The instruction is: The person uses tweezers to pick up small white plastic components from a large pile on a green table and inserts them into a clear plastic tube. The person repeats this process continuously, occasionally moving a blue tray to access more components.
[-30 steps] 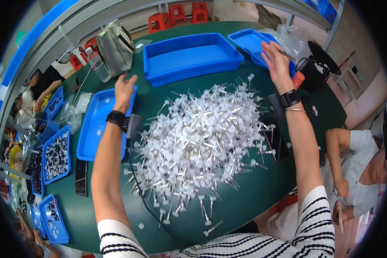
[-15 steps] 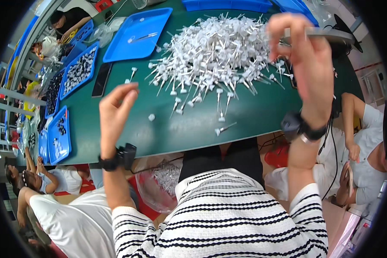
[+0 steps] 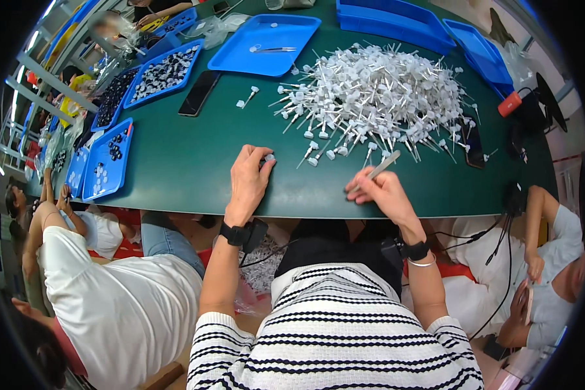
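Near the table's front edge, my left hand is closed, with a small round whitish piece at its thumb and fingertips. To its right, my right hand grips slim silver tweezers, their blunt end pointing up and away to the right. The tips of the tweezers are hidden by my fingers. Just beyond both hands lies a large heap of white plastic caps with thin stems. Two loose white pieces lie left of the heap.
A blue tray holding other tweezers lies at the back left, beside a dark phone. Blue trays of black and white parts line the left side. A blue bin stands behind the heap. People sit on both sides.
My right hand has come down from the far right to the table's front, and tweezers now show in it. My left hand has moved right and closed on the small whitish piece.
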Available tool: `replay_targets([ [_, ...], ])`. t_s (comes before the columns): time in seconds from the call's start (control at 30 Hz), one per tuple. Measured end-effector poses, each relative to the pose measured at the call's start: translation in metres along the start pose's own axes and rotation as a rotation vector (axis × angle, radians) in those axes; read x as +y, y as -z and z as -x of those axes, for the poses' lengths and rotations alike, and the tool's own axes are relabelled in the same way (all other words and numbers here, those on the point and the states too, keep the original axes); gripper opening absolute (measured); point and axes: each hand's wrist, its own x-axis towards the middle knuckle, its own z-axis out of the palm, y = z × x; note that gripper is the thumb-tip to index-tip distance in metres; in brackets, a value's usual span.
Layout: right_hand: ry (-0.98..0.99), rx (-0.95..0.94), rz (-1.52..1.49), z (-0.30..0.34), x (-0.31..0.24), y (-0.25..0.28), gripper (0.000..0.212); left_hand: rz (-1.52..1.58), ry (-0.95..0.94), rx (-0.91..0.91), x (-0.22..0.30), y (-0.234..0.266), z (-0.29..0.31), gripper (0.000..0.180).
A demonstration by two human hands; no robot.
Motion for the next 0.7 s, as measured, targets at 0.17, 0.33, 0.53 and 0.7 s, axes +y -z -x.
replay_targets([
  [0.17,0.190,0.261,-0.103,-0.003,-0.019,0.009,0.027,0.331,0.184,-0.035,-0.007,-0.003,-0.005,0.014],
  [0.33,0.189,0.307,-0.203,0.033,0.006,0.008,0.028,1.289,0.636,-0.027,-0.018,0.019,-0.008,0.024],
  [0.53,0.202,0.261,-0.025,0.045,0.014,-0.001,0.018,1.280,0.718,0.207,-0.053,0.066,-0.007,0.021],
  [0.7,0.173,0.240,0.031,0.033,0.011,-0.005,0.017,1.138,0.681,0.449,-0.104,0.116,0.006,0.016],
])
